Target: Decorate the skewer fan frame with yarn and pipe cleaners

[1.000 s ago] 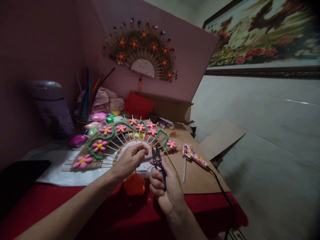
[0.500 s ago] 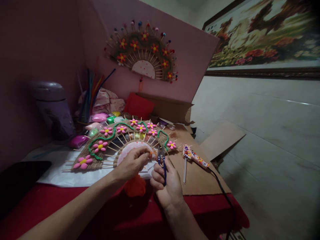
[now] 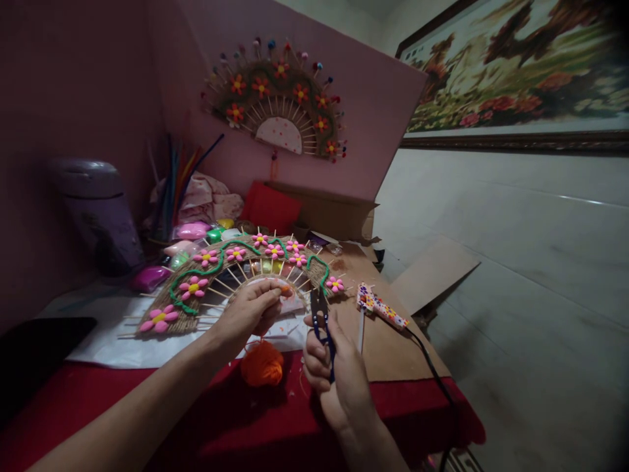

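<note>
Dim, warm light; dark, warped corners.

Red-clothed table point(image 3: 230, 423) bears cardboard point(image 3: 388, 347), white sheet point(image 3: 113, 341) (paper, perhaps), orange yarn point(image 3: 262, 364).

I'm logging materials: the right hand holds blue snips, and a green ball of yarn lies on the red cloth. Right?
Not quite: the head view shows the ball of yarn is orange, not green. The right hand does hold blue snips.

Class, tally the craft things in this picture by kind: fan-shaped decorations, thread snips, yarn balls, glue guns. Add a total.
Half-round jute-and-stick fan decorations with flowers: 2
Blue-handled thread snips, in the right hand: 1
Orange yarn balls: 1
Flower-patterned glue guns: 1
Total: 5
</note>
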Tool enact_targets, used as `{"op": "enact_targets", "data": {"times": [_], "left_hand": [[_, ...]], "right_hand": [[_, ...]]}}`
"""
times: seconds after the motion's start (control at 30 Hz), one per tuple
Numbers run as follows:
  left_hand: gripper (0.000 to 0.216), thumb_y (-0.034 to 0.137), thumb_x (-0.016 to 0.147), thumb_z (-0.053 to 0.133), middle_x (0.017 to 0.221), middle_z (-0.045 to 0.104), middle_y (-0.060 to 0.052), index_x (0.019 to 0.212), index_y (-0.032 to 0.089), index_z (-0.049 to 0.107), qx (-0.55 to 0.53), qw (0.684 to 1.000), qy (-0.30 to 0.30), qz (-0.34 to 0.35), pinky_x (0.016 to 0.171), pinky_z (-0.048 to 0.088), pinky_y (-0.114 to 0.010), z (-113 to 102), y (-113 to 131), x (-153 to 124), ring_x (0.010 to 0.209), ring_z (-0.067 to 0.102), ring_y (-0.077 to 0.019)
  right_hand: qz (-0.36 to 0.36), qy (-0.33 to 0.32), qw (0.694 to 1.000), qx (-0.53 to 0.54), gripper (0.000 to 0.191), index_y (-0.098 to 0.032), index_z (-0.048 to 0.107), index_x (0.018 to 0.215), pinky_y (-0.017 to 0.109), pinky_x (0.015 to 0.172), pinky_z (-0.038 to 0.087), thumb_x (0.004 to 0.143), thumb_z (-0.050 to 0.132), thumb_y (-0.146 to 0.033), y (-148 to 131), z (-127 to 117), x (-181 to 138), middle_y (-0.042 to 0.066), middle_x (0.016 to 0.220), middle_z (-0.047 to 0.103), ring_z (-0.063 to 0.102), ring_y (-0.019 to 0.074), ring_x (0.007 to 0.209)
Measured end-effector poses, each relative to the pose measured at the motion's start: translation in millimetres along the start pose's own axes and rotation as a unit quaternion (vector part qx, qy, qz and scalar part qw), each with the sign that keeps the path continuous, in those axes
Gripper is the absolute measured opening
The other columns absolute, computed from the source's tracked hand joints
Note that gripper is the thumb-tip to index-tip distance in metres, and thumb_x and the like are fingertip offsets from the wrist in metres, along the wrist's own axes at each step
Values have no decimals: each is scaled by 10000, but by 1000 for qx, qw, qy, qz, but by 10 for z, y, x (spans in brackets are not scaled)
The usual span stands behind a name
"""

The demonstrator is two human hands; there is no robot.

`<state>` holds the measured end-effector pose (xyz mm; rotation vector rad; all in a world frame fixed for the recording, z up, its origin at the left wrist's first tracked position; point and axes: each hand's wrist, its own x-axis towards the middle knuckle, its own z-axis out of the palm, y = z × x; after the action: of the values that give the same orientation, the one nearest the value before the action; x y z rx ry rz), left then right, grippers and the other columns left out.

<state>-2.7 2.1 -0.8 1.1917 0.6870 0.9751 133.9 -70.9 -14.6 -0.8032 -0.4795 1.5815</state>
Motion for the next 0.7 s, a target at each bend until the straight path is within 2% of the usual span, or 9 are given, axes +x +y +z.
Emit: {"op": "enact_targets", "data": {"times": [0.17, 0.47, 0.7], "left_hand": [[141, 286, 819, 523, 465, 244, 104, 883, 162, 543, -32, 999, -22, -12, 358, 86, -172, -40, -11, 0, 366, 140, -26], [117, 273, 815, 528, 459, 229, 104, 858, 164, 536, -51, 998, -30, -30, 351, 81, -168, -7, 41, -21, 372, 118, -27], [117, 267, 827, 514, 452, 235, 101, 843, 157, 551, -52, 997, -37, -31, 343, 88, -160, -26, 6, -13, 362, 130, -25]], "right_hand": [[42, -22, 999, -3, 384, -153, 537, 879, 109, 306, 86, 755, 594, -511, 72, 1, -16, -106, 461, 355, 156, -4, 342], [47, -24, 999, -3, 379, -147, 547, 878, 110, 296, 84, 742, 605, -496, 111, 4, 41, -107, 458, 353, 146, -5, 341], [20, -17, 1000, 9, 319, -156, 539, 867, 110, 299, 96, 758, 591, -451, 109, 20, 88, -110, 455, 343, 149, -3, 337]]}}
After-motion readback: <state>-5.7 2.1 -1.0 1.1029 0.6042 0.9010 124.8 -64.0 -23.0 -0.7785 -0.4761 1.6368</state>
